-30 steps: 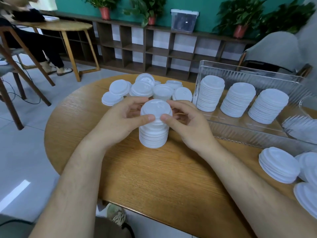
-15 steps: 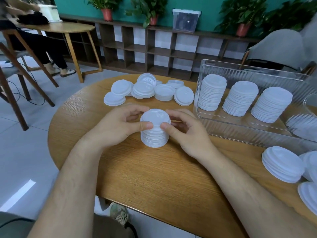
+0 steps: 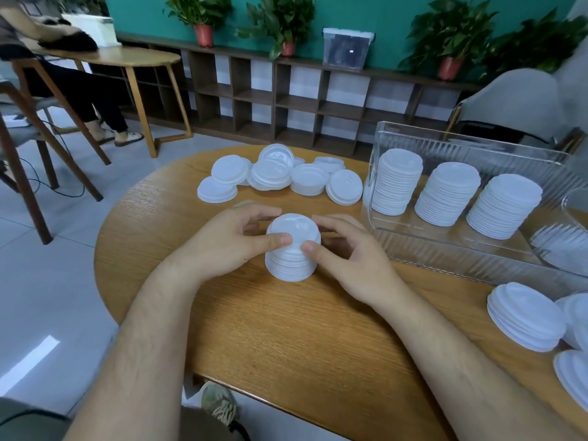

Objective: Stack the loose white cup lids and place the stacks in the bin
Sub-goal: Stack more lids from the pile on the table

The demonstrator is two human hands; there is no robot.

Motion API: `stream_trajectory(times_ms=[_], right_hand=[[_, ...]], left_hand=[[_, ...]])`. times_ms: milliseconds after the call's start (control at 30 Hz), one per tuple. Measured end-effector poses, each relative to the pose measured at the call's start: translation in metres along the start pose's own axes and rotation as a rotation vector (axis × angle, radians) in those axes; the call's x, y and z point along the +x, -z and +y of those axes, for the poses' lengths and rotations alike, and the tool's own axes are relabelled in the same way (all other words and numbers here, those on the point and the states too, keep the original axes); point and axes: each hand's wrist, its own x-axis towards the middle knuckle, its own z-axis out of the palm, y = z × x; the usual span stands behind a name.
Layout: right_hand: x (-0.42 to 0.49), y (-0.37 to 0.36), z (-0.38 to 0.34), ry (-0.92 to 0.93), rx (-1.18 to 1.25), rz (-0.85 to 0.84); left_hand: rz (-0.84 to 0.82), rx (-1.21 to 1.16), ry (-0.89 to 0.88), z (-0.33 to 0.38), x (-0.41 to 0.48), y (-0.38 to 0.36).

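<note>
The piles of lids (image 3: 525, 316) at the right edge are cut off by the frame, and the far fingers of both hands are partly hidden behind the stack of lids (image 3: 291, 262). This stack is stood on the table (image 3: 286, 338) and is gripped by the left hand (image 3: 229, 241) and right hand (image 3: 351, 261), fingers curled round it and thumbs pressed to its near side. Loose lids (image 3: 280, 176) are scattered beyond; three tall stacks (image 3: 447, 198) are held in the clear bin (image 3: 461, 253) on the right.

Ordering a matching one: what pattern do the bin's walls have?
Vertical ribbing on the clear bin, best in the head view.
</note>
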Motion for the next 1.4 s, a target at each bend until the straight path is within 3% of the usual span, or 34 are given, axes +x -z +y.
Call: stream_trajectory(times_ms=[133, 433, 633, 833, 967, 1400], right_hand=[[0.014, 0.002, -0.016, 0.025, -0.085, 0.047], [0.111, -0.042, -0.049, 0.092, -0.426, -0.183], [0.174, -0.082, -0.046, 0.153, -0.735, -0.363], [0.225, -0.106, -0.039, 0.108, -0.954, -0.492], [0.241, -0.114, -0.026, 0.031, -0.950, -0.552], [0.182, -0.074, -0.036, 0.092, -0.882, -0.586]], left_hand=[[0.150, -0.023, -0.046, 0.004, 0.005, 0.006], [0.468, 0.145, 0.025, -0.023, 0.041, 0.036], [0.406, 0.336, 0.199, -0.067, 0.052, 0.067], [0.327, 0.373, 0.231, -0.077, 0.055, 0.074], [0.278, 0.428, 0.257, -0.077, 0.055, 0.071], [0.225, 0.413, 0.238, -0.040, 0.034, 0.066]])
